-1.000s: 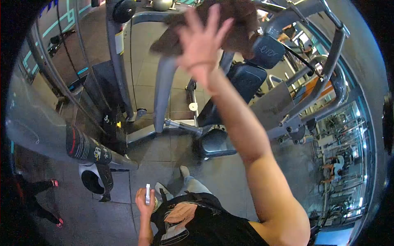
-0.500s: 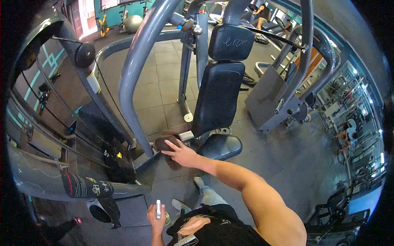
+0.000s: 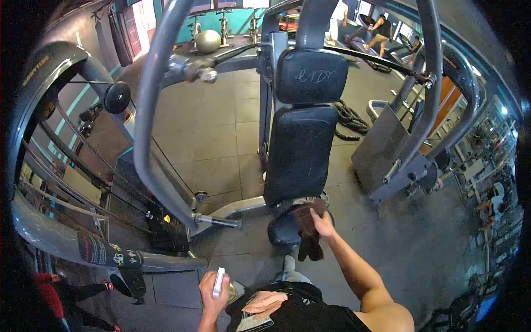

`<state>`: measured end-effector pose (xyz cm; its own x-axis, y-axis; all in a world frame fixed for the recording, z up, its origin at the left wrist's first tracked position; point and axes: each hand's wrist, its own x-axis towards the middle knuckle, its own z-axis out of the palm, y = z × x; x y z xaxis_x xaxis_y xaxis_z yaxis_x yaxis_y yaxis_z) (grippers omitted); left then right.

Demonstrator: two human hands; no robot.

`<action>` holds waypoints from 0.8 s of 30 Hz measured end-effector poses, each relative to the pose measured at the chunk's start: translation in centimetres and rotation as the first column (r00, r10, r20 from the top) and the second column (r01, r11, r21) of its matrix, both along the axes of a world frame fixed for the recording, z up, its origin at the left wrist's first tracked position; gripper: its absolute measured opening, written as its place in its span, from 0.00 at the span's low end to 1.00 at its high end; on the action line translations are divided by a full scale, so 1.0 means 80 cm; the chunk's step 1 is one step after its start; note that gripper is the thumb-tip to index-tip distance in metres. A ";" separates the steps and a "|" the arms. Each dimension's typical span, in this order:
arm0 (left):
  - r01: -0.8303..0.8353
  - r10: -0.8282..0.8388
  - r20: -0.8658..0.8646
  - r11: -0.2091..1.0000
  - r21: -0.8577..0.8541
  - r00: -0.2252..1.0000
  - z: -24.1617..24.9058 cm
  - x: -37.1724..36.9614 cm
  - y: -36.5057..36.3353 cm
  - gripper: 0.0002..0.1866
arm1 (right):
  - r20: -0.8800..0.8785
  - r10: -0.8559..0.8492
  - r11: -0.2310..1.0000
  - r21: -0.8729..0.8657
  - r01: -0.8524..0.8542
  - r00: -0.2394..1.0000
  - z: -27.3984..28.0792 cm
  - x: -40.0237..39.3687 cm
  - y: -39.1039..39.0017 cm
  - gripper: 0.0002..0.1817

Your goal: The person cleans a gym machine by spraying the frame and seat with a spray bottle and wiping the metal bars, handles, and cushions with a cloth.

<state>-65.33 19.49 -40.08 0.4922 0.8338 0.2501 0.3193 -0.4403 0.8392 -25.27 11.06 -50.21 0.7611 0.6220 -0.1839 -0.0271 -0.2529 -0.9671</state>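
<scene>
My right hand [image 3: 323,224] is closed on a dark brown cloth [image 3: 307,221], which hangs down over the right part of the black seat pad [image 3: 283,228]. Behind it rises the machine's black backrest [image 3: 301,152]. Low in front of my body, my left hand [image 3: 213,292] is wrapped around what looks like a spray bottle [image 3: 219,279], its white head on top and part of a yellowish body showing beside my fingers. Farther forward from that hand is the machine's left handle [image 3: 221,222].
A grey lever arm [image 3: 145,127] curves up on the left, and another [image 3: 428,110] on the right. A padded frame bar [image 3: 110,252] crosses the lower left. Battle ropes [image 3: 352,119] lie behind the backrest. A person in red and black [image 3: 61,296] shows at lower left.
My right hand has carried the cloth from the left handle across to the seat pad. My left hand keeps its hold, and the view has shifted.
</scene>
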 end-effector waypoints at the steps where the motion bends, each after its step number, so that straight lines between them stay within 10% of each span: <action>1: 0.017 -0.017 0.022 1.000 0.020 1.000 0.019 0.032 0.002 0.11 | -0.226 -0.038 0.992 0.110 0.065 0.973 -0.005 0.022 -0.015 0.20; 3: 0.060 -0.063 0.053 0.997 0.056 0.997 0.055 0.098 0.011 0.10 | -0.621 -0.088 0.986 0.058 0.158 0.779 0.015 0.065 -0.046 0.18; 9: 0.056 -0.116 0.204 0.959 0.278 0.972 0.166 0.314 0.056 0.09 | -0.747 -0.063 0.883 0.269 0.386 0.662 0.041 0.111 -0.103 0.18; 24: -0.001 -0.061 0.172 0.941 0.337 0.983 0.186 0.598 0.219 0.25 | -0.651 -0.361 0.684 0.302 0.665 0.667 0.164 0.140 -0.146 0.18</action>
